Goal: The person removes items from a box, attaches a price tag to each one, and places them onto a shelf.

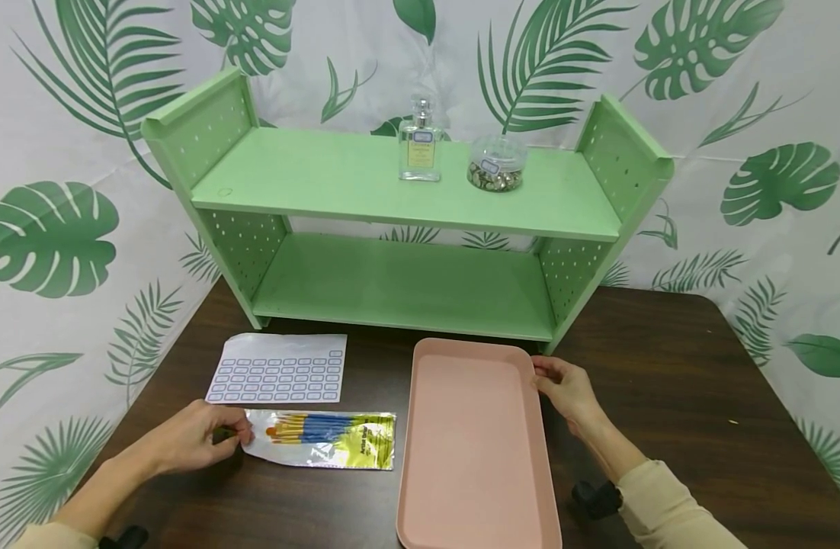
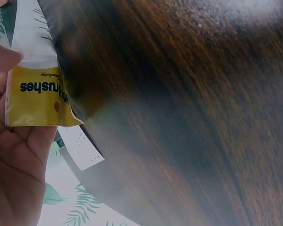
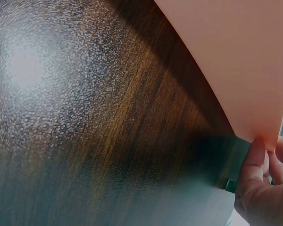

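My left hand [image 1: 193,438] pinches the left end of a clear-and-yellow packet of paintbrushes [image 1: 324,440]. Blue-handled brushes show through its clear front. In the left wrist view, the thumb and fingers grip the packet's yellow end [image 2: 35,96], which is printed with the word "Brushes". To the right of the packet lies a long, shallow pink tray [image 1: 473,442]. My right hand [image 1: 565,390] holds the tray's rim at its far right corner. From the right wrist, thumb and fingertips show pinching that corner of the tray [image 3: 243,66].
A sheet of small blue-framed labels [image 1: 279,370] lies just behind the packet. At the back of the dark wooden table [image 1: 667,427] stands a green two-tier shelf [image 1: 310,171]. Its upper tier holds a glass perfume bottle [image 1: 420,145] and a round clear jar [image 1: 497,164].
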Demonstrator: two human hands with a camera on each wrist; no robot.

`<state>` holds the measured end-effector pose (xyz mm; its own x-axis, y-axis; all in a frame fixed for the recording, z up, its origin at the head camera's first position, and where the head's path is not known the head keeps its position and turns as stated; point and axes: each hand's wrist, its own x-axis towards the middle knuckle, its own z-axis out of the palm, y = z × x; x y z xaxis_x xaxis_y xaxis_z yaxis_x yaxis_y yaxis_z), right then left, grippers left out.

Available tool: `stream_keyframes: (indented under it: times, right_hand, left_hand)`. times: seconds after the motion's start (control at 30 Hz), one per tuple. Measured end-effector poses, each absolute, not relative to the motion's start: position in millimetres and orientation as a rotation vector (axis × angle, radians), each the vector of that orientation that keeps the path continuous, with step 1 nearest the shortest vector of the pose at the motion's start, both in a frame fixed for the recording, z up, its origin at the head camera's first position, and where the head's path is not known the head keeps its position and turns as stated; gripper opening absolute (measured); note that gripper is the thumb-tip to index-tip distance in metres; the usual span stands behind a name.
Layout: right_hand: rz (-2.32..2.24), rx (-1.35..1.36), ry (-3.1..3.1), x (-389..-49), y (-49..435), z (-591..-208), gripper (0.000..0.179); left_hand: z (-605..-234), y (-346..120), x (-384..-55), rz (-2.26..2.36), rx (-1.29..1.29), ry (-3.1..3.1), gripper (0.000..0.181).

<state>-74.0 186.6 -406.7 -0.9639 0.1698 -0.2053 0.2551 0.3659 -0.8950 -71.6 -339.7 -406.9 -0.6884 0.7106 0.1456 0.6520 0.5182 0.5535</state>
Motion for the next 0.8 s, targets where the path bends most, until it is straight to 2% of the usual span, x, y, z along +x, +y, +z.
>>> stream_keyframes:
  times: [0.8]
  right_hand:
    - [-1.634, 0.377, 2.534, -74.2, 187.7, -404.6, 0.037]
  left_hand:
    - [-403.1, -337.1, -72.3, 0.84, 0.971, 2.629, 0.018]
